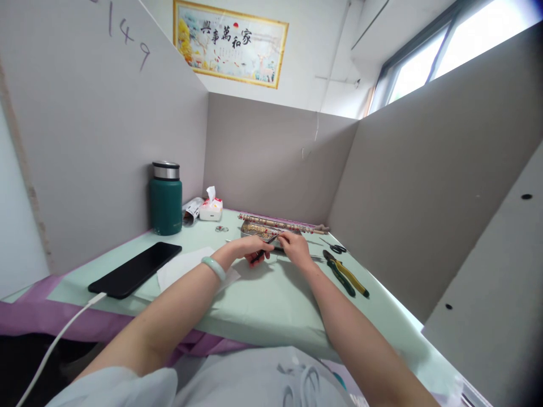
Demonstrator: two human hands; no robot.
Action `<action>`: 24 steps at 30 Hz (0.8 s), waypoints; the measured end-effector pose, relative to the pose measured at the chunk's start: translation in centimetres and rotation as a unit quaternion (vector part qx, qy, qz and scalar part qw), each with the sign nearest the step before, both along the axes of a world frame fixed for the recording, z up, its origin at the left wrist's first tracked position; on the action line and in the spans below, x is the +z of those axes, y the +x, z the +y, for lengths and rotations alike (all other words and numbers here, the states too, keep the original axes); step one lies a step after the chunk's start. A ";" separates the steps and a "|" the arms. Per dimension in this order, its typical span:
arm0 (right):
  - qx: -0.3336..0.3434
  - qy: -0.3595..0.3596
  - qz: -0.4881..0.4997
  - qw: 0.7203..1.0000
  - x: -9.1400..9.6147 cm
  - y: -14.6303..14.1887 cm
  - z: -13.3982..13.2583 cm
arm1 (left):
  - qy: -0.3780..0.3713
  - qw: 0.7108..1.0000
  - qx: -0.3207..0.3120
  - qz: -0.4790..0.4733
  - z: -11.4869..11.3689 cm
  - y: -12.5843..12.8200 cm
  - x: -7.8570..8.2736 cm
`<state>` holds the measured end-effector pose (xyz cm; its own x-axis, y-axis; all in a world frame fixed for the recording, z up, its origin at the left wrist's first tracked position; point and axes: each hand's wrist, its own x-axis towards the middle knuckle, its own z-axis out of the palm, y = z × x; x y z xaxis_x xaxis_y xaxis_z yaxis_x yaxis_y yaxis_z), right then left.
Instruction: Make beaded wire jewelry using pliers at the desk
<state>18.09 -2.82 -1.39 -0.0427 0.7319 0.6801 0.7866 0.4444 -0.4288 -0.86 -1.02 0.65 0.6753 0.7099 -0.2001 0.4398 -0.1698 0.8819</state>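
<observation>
My left hand (250, 249), with a pale green bangle on its wrist, is closed around a thin dark tool (266, 244) that points toward my right hand. My right hand (294, 247) is pinched shut next to the tool's tip, on something too small to make out. Both hands hover at the front edge of a shallow metal tray (254, 228) holding small gold and red beads. Behind the tray lies a long stick strung with beads (280, 223).
Green and yellow pliers (345, 274) and small scissors (335, 246) lie right of my hands. On the left sit a black phone (136, 269) with a white cable, white paper (182, 265), a green flask (165, 199) and a tissue pack (211, 208). Grey partition walls enclose the pale green table.
</observation>
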 end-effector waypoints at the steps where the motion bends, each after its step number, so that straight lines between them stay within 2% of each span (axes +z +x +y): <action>1: 0.002 -0.003 0.003 1.000 0.0 0.0 0.0 | -0.007 1.000 -0.002 -0.006 0.0 0.0 0.0; 9: 0.046 -0.043 0.102 0.993 0.1 -0.3 0.0 | -0.101 0.992 -0.037 -0.065 0.6 -0.1 0.0; 15: 0.089 -0.089 0.181 0.975 0.2 -0.4 0.2 | -0.136 0.986 -0.050 -0.077 0.4 -0.5 0.6; 19: 0.102 -0.105 0.208 0.967 0.3 -0.5 0.2 | -0.117 0.990 -0.049 -0.067 0.6 -0.3 0.4; 24: 0.077 -0.121 0.181 0.973 -0.2 -0.3 0.7 | -0.039 0.999 -0.016 -0.026 1.2 -0.1 -0.4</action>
